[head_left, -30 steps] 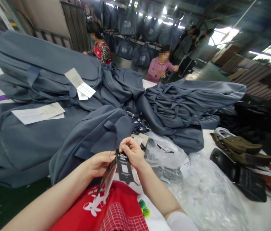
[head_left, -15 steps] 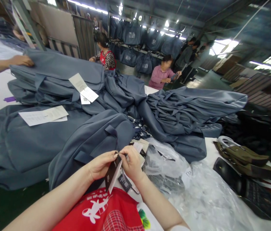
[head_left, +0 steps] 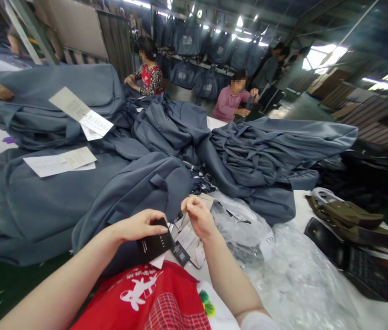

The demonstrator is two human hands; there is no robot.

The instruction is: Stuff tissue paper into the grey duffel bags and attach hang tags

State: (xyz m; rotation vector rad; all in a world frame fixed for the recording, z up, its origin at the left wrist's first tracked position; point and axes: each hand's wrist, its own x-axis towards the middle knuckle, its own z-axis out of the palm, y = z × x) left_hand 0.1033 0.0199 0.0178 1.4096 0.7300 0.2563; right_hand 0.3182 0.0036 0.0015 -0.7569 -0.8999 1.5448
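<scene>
Head view | your left hand (head_left: 135,228) grips a black tag (head_left: 155,244), thumb on top pinning it flat | your right hand (head_left: 199,219), just beside that grip, pinches closed; what it holds is too small to tell | grey bags (head_left: 135,188) lie just beyond.

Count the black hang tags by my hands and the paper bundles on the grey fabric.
Black hang tags: 2, one in the left hand, the other just beside it.
Paper bundles on the grey fabric: 2, one near, one farther.
Total: 4
</scene>
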